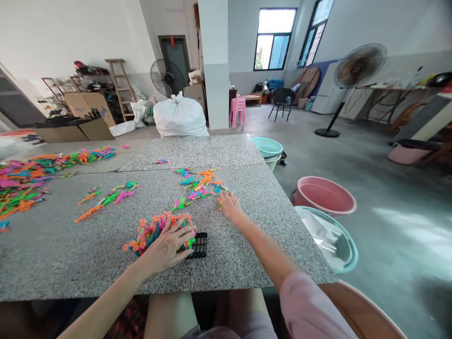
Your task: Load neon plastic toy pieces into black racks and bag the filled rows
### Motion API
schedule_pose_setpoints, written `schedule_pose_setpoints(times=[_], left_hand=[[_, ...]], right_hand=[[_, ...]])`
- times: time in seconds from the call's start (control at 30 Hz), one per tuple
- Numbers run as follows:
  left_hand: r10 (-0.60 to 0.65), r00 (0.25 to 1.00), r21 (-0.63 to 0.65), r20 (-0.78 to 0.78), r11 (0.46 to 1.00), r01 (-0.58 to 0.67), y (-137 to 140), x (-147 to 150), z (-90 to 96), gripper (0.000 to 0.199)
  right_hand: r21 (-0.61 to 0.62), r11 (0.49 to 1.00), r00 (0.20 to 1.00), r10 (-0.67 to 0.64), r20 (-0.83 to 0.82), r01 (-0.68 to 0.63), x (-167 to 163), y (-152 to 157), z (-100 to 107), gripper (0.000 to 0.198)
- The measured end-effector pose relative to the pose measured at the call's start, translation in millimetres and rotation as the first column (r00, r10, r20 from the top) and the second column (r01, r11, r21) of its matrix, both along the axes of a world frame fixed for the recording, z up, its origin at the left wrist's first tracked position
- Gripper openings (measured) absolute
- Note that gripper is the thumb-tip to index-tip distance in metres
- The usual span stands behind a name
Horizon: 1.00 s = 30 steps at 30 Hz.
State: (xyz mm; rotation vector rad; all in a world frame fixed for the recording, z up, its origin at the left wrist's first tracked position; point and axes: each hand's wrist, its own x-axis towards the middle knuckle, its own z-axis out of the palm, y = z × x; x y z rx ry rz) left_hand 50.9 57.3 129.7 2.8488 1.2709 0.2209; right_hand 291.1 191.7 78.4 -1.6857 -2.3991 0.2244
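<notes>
Small bright plastic toys, some shaped like guns, stand packed in a row on a black plastic rack near the table's front edge. My left hand rests over this row with its fingers stretched and spread, touching the toys. Further back lies a loose cluster of the same toys in orange, green, blue and pink. At its right side is my right hand, fingers curled down at an orange and green toy. The fingertips are partly hidden, so the grip does not show clearly.
A large heap of toys covers the speckled table's left end. A few toys lie between. Basins stand along the right edge: pink and green. Behind the table is a full white sack.
</notes>
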Motion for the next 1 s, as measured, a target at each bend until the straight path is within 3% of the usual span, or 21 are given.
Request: schedule_pose_setpoints(times=[0.1,0.17,0.27,0.33,0.37,0.43,0.5,0.57,0.7,0.77,0.9,1.0], left_hand=[[0.035,0.999,0.003,0.011,0.999,-0.035,3,1,-1.3,0.030],[0.084,0.996,-0.017,0.008,0.996,-0.084,7,2,-2.0,0.030],[0.143,0.990,-0.049,0.010,0.989,-0.142,13,3,-1.7,0.031],[0.151,0.988,-0.063,0.024,0.987,-0.149,15,4,-1.1,0.032],[0.149,0.988,-0.068,0.033,0.987,-0.147,16,5,-0.9,0.033],[0.146,0.988,-0.070,0.047,0.987,-0.142,17,5,-0.9,0.033],[0.145,0.988,-0.058,0.051,0.988,-0.142,17,6,-1.8,0.033],[0.146,0.988,-0.042,0.052,0.989,-0.143,17,6,-3.2,0.033],[0.149,0.987,-0.046,0.053,0.988,-0.146,16,7,-3.6,0.032],[0.154,0.986,-0.066,0.060,0.986,-0.150,15,7,-1.7,0.034],[0.127,0.987,-0.109,0.100,0.987,-0.116,14,6,3.3,0.049],[0.095,0.992,-0.113,0.083,0.990,-0.085,15,3,2.7,0.052]], right_hand=[[-0.011,0.999,0.999,0.031,0.025,-0.031,27,29,7,0.033],[-0.049,0.997,0.998,0.060,0.002,-0.060,31,30,5,0.028],[-0.094,0.993,0.997,0.067,-0.049,-0.072,21,0,-11,0.034],[-0.174,0.979,0.968,0.057,-0.243,-0.102,5,-35,-25,0.045],[-0.225,0.965,0.918,0.036,-0.395,-0.134,-4,-53,-32,0.051],[-0.288,0.934,0.736,-0.041,-0.676,-0.212,-24,-86,-43,0.062],[-0.293,0.928,0.627,-0.088,-0.774,-0.231,-42,-107,-49,0.069],[-0.280,0.936,0.660,-0.072,-0.748,-0.214,-53,-112,-48,0.073],[-0.248,0.952,0.866,0.033,-0.499,-0.179,-54,-103,-35,0.083],[-0.243,0.953,0.930,0.087,-0.356,-0.182,-54,-100,-28,0.087],[-0.199,0.948,0.961,0.216,-0.172,-0.248,-66,-105,-21,0.083],[-0.191,0.952,0.968,0.217,-0.127,-0.238,-77,-105,-22,0.082]])
